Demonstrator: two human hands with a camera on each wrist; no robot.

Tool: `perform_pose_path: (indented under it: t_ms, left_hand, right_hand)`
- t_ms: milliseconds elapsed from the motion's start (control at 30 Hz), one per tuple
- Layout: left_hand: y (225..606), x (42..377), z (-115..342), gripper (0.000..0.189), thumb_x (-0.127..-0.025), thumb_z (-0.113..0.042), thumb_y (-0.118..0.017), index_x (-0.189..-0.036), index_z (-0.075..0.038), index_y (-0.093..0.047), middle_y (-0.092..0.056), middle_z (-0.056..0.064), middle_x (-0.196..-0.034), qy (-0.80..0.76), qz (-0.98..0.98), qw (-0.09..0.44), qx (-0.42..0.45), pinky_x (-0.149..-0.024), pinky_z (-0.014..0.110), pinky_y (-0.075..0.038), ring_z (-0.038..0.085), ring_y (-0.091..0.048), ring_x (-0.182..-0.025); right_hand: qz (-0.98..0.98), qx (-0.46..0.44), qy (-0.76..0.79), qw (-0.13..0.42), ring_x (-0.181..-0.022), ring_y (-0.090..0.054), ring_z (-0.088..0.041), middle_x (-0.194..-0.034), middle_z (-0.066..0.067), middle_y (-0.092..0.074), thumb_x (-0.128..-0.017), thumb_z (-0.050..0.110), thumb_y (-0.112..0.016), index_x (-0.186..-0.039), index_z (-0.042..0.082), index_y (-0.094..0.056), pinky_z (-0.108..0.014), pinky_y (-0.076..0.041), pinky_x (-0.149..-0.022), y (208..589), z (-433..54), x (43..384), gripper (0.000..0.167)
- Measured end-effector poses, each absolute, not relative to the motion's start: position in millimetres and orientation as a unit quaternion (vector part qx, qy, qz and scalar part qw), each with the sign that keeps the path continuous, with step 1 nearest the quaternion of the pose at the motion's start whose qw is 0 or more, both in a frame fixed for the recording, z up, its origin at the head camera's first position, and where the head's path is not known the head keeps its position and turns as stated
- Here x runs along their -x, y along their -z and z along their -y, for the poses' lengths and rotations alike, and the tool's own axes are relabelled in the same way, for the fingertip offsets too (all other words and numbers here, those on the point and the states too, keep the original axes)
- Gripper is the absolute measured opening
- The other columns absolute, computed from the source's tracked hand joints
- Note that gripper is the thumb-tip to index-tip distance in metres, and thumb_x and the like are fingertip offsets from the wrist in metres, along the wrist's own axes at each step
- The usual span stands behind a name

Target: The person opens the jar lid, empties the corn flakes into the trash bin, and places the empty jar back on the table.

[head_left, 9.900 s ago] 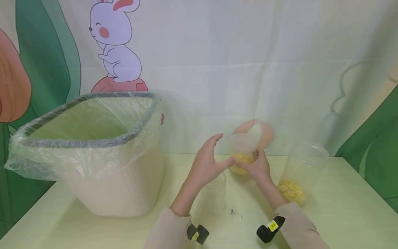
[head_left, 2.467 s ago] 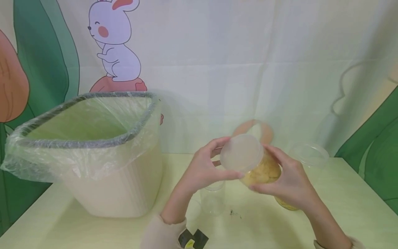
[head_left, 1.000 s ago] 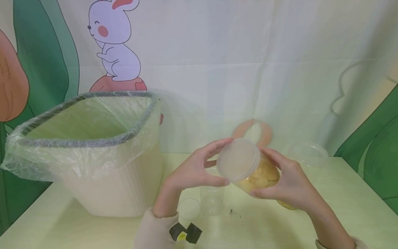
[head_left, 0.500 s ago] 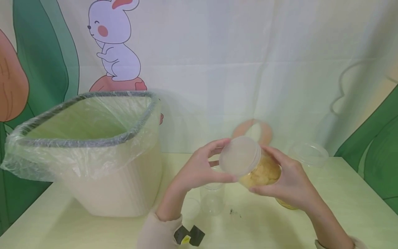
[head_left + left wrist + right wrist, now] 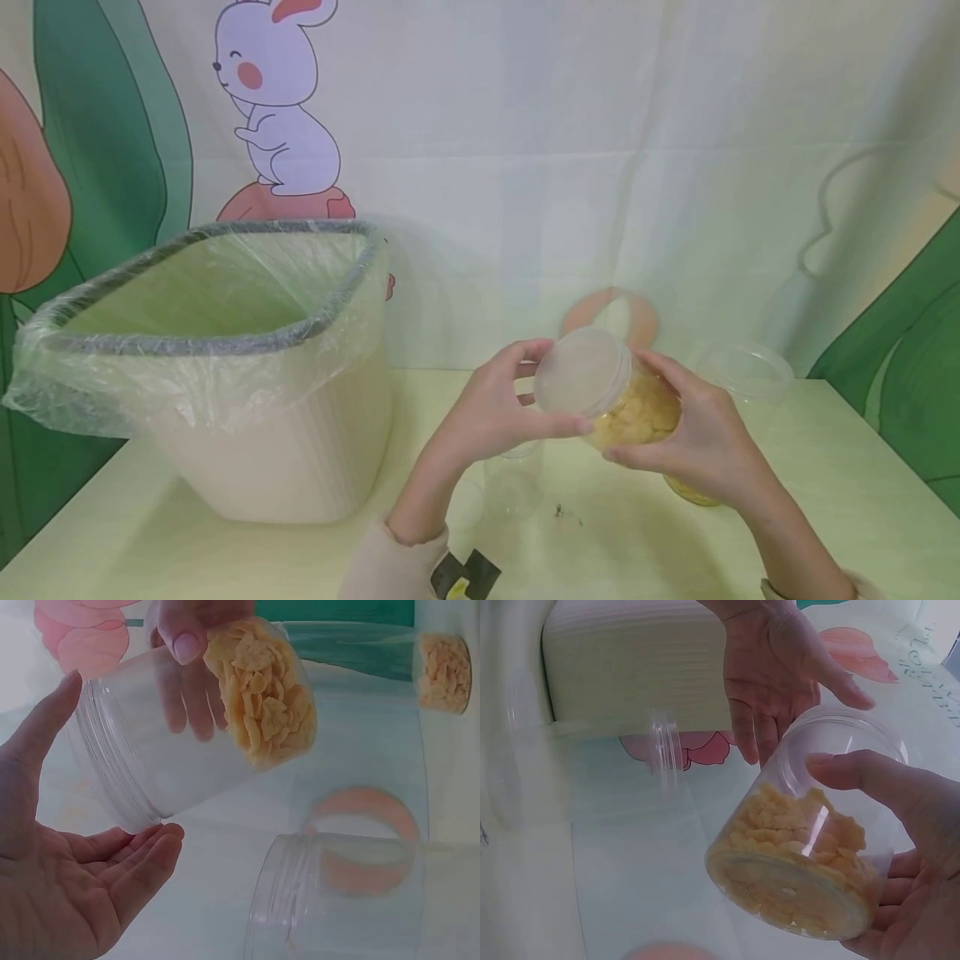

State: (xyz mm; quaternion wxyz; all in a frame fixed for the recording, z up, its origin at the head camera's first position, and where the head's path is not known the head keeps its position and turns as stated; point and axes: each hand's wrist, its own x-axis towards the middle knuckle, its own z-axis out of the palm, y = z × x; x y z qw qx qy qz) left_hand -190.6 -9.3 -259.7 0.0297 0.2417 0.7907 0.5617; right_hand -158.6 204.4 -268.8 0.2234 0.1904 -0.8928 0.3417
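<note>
In the head view my right hand (image 5: pixel 693 433) grips a clear plastic jar (image 5: pixel 637 412), raised and tilted with its top toward the left. Yellow flakes (image 5: pixel 795 847) lie in its lower part. A translucent lid (image 5: pixel 581 375) covers the jar's top. My left hand (image 5: pixel 498 408) holds the lid's edge between thumb and fingers. In the left wrist view the left thumb and fingertips (image 5: pixel 169 832) are at opposite sides of the lid's rim. The right hand's fingers wrap round the jar's side in the right wrist view.
An empty clear jar (image 5: pixel 513 487) stands below my left hand, beside a flat clear disc (image 5: pixel 465 504). A second jar (image 5: pixel 750 375) with yellow flakes stands behind my right hand. A lined waste bin (image 5: pixel 300 433) stands on the left. Dark specks (image 5: pixel 566 514) mark the table.
The jar stood upright farther back; now both hands hold it raised and tilted. Over the last second my left hand shifted right and the jar's tilt changed slightly.
</note>
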Motion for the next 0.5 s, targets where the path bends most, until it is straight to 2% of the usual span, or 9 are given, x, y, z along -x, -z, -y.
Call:
perform_pose_path:
  t_ms: [100,267,500]
  left_hand:
    - [259,191,14,0.087,-0.064,-0.027,-0.083,-0.136,-0.010,-0.036,-0.039,-0.002,-0.137,-0.555,-0.785,0.040,-0.272,-0.092,0.030,-0.044,0.016,-0.043,-0.121]
    - [260,195,23,0.086,-0.067,-0.013,-0.080,-0.139,-0.014,-0.032,-0.032,-0.004,-0.142,-0.551,-0.760,0.056,-0.341,-0.094,0.031,-0.043,0.017,-0.037,-0.126]
    - [262,202,30,0.085,-0.070,0.000,-0.074,-0.142,-0.011,-0.029,-0.032,0.001,-0.144,-0.554,-0.724,0.067,-0.405,-0.096,0.037,-0.041,0.018,-0.034,-0.129]
  right_hand:
    - [0.889,-0.193,-0.359,0.207,-0.099,-0.055,-0.025,-0.118,-0.013,-0.058,-0.051,0.022,-0.089,-0.128,0.001,-0.048,-0.021,-0.045,-0.074,268,-205,158,0.089]
    - [0.877,-0.212,-0.390,0.182,-0.104,-0.054,-0.026,-0.120,-0.012,-0.057,-0.053,0.021,-0.089,-0.129,0.002,-0.047,-0.019,-0.047,-0.074,266,-205,156,0.089]
    - [0.874,-0.228,-0.393,0.172,-0.105,-0.053,-0.022,-0.120,-0.009,-0.058,-0.052,0.020,-0.089,-0.129,0.004,-0.048,-0.018,-0.045,-0.079,265,-205,155,0.088]
